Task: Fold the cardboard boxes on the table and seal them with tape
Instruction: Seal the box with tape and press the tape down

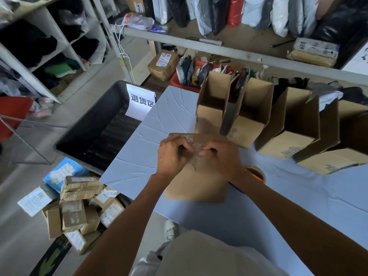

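Pinching tape strip (193,154) w/ both hands: left hand (173,154) & right hand (221,156), fingers curled, thumb & forefinger tips nearly meeting atop closed cardboard box (197,184). Sitting near left edge of table (139,162). Tape roll (256,172) beside box, half hidden behind right forearm. Open boxes (286,144) lined along far edge.

The blue table (139,168) bears one cardboard box (197,186), a row of open boxes (245,124) and a tape roll (256,172).
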Available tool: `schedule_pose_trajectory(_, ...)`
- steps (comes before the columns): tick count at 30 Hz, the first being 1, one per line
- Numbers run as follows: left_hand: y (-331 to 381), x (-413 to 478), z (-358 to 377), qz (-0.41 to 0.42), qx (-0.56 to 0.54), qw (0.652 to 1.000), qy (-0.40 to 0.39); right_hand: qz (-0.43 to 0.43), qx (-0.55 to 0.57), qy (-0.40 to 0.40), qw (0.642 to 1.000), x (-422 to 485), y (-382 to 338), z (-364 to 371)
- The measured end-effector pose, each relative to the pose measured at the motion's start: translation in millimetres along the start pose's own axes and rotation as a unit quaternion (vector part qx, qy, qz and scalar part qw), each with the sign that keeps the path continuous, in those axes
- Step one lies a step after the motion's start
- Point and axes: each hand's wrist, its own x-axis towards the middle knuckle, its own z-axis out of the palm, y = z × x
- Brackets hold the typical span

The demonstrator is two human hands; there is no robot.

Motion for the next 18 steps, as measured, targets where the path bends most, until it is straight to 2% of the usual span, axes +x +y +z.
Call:
schedule_pose_trajectory(4, -1, -1, 1, -0.017, -0.022, 1.000, 0.009, -0.013, -0.054, 0.021, 0.998, -2, 1, 0)
schedule_pose_trajectory(7, -7, 1, -6, -0.024, -0.040, 0.999, -0.002, -0.034, -0.069, -0.003, 0.997, -5, 3, -5)
schedule_pose_trajectory(10, -7, 2, -6, -0.029, -0.040, 0.999, -0.022, 0.013, -0.053, -0.012, 0.998, -6, 5, -3)
schedule_pose_trajectory(14, -2, 0, -1, -0.037, -0.006, 0.999, 0.026, 0.010, -0.069, 0.012, 0.997, -5, -3, 0)
schedule_pose_trajectory(18, -1, 12, -13, -0.103, -0.023, 0.994, 0.043, -0.024, -0.059, 0.059, 0.996, -13, 4, -14)
